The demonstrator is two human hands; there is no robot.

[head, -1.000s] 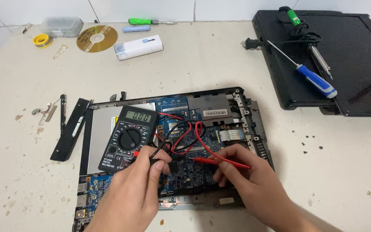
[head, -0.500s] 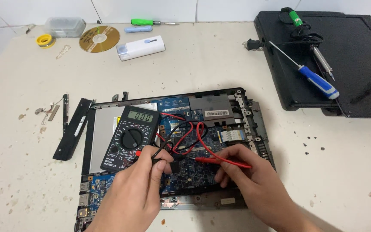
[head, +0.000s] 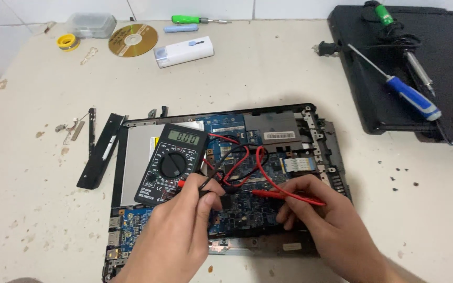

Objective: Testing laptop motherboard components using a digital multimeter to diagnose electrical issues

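Multimeter probes on an opened laptop base (head: 310,157): the right hand (head: 336,230) pinches the red probe (head: 289,196), whose long axis runs nearly level across the blue circuit board (head: 247,207), tip pointing toward the black multimeter (head: 173,163). The left hand (head: 179,236) closes thumb and fingers on the black probe (head: 213,193), held just beside the multimeter's lower corner; where its tip meets the board is hidden by the fingers. Red and black leads (head: 242,162) loop over the board between the meter and both hands.

The multimeter lies tilted on the silver drive bay at the laptop base's left side, its grey display toward the far edge and its round dial below it. A white rectangular label (head: 278,135) sits on the dark metal plate at the base's far side.

Left of the laptop base lie a black plastic strip (head: 100,160) and small metal brackets (head: 74,128). Beyond it, near the wall, lie a gold disc (head: 133,40), a white rectangular box (head: 183,51), a green-handled screwdriver (head: 197,20), a yellow solder reel (head: 68,41) and a clear plastic case (head: 91,24). To its right a black laptop lid (head: 446,78) carries a blue-handled screwdriver (head: 402,91) and a soldering iron (head: 415,60).
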